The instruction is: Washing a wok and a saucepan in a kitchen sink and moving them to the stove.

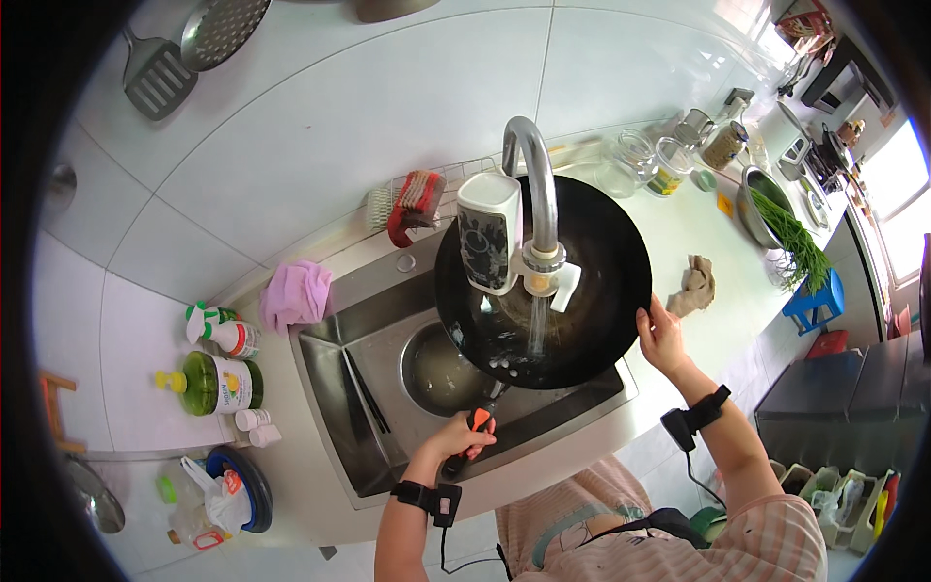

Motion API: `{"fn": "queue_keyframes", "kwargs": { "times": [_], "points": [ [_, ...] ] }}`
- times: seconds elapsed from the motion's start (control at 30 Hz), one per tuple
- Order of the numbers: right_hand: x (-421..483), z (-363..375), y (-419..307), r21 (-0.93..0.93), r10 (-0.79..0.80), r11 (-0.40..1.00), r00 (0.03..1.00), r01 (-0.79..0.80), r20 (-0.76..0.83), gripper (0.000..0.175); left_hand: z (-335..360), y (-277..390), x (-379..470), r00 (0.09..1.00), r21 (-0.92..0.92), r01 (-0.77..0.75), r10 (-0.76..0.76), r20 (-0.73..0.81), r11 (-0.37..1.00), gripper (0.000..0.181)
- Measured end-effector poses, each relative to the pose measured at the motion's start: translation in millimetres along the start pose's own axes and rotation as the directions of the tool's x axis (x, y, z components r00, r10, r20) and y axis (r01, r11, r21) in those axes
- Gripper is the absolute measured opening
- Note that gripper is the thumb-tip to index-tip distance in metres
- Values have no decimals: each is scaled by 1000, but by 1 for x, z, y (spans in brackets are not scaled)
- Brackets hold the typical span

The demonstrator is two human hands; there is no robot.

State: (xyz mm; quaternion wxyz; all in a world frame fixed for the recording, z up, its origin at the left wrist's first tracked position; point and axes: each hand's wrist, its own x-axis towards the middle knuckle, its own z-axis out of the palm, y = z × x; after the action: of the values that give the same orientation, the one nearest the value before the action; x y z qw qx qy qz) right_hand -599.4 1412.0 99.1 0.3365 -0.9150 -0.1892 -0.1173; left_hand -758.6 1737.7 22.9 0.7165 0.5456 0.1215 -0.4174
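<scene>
A large black wok (604, 291) is held over the right part of a steel sink (320, 407). My left hand (460, 438) is closed around its black and orange handle (480, 420). At the wok's right rim, my right hand (660, 336) grips the edge with thumb and fingers. Water runs into the wok from a curved steel faucet (542, 196) with a white filter unit (484, 233) attached. Below the wok, a round metal bowl (440, 375) with cloudy water sits in the sink, partly hidden. Black chopsticks (367, 391) lean in the sink's left part.
A pink cloth (297, 292), spray bottle (233, 336) and green detergent bottle (218, 383) stand left of the sink. Behind it is a wire rack with a red sponge cloth (418, 204). To the right are a brown rag (696, 285), glass jars (633, 156) and green vegetables (789, 233) in a bowl.
</scene>
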Motion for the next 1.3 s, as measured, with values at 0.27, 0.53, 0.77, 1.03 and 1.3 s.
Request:
{"fn": "queue_keyframes", "kwargs": {
  "times": [0.27, 0.53, 0.77, 1.03, 1.3],
  "points": [
    [-5, 55, -23, 187, 0, 982, 987, -31, 163, 40, 0, -26, -67, 968, -64, 102, -114, -225, 993, 17],
    [-2, 118, 10, 454, 312, 663, 771, -595, 555, 51, 84, -47, -71, 798, 30, -37, 48, -601, 999, 15],
    [-21, 123, -3, 335, 110, 720, 577, -608, 809, 47, 135, -17, -113, 715, -149, -63, -60, -697, 987, 12],
    [0, 55, 20, 316, 69, 612, 447, -725, 892, 27, 184, -6, -118, 833, -426, 61, -281, -477, 903, 17],
    [115, 55, 45, 261, -12, 950, 821, -168, 571, 19, 175, 39, -98, 947, -764, -113, -164, -277, 635, 13]
  ]
}}
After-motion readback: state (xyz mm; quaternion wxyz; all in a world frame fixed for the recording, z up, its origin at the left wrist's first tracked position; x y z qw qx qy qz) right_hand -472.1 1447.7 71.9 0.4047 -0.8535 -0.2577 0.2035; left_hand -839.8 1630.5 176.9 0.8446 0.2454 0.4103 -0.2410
